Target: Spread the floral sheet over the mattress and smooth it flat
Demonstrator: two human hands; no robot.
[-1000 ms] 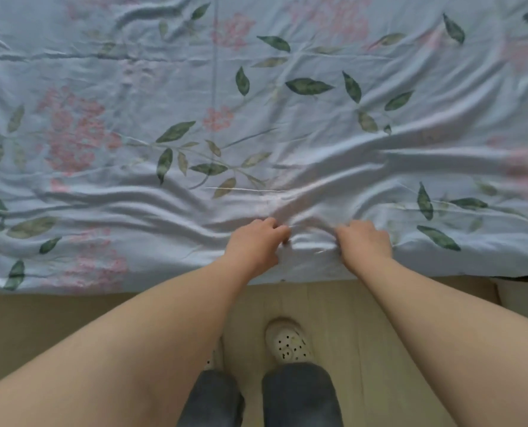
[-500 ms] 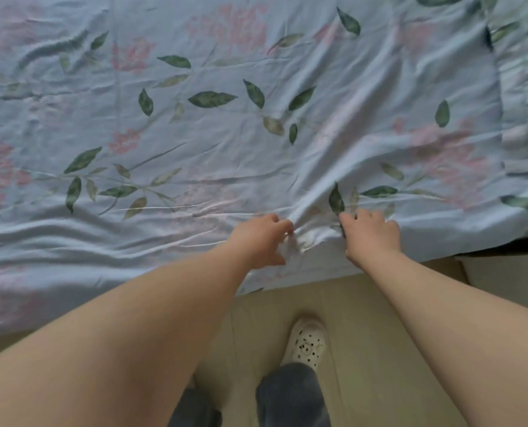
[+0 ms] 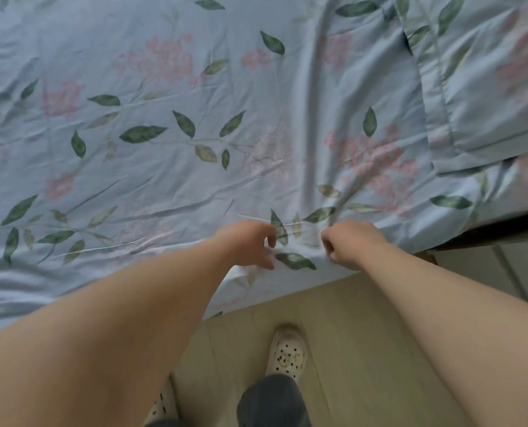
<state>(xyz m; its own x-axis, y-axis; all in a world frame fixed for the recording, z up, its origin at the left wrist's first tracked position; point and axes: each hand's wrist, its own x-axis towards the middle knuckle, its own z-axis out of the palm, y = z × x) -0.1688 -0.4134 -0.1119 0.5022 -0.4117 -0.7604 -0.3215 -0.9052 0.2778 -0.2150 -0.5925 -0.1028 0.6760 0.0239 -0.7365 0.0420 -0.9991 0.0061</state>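
The floral sheet [image 3: 194, 124], pale blue with pink blossoms and green leaves, covers the mattress and hangs over its near edge. It is wrinkled, and a long ridge runs up from between my hands. My left hand [image 3: 248, 243] pinches the sheet near the bed's edge with curled fingers. My right hand [image 3: 350, 241] grips a bunch of the same cloth a short way to the right. The mattress itself is hidden under the sheet.
A pillow [image 3: 487, 81] in matching floral cloth lies at the upper right on the bed. The wooden floor [image 3: 364, 334] lies below the bed's edge, with my white shoes [image 3: 287, 352] on it. A dark gap shows at the bed's right corner [image 3: 487, 232].
My view and both hands have shifted right along the bed's edge, still holding the sheet. The pillow has come into view, and the ridge between my hands has grown longer.
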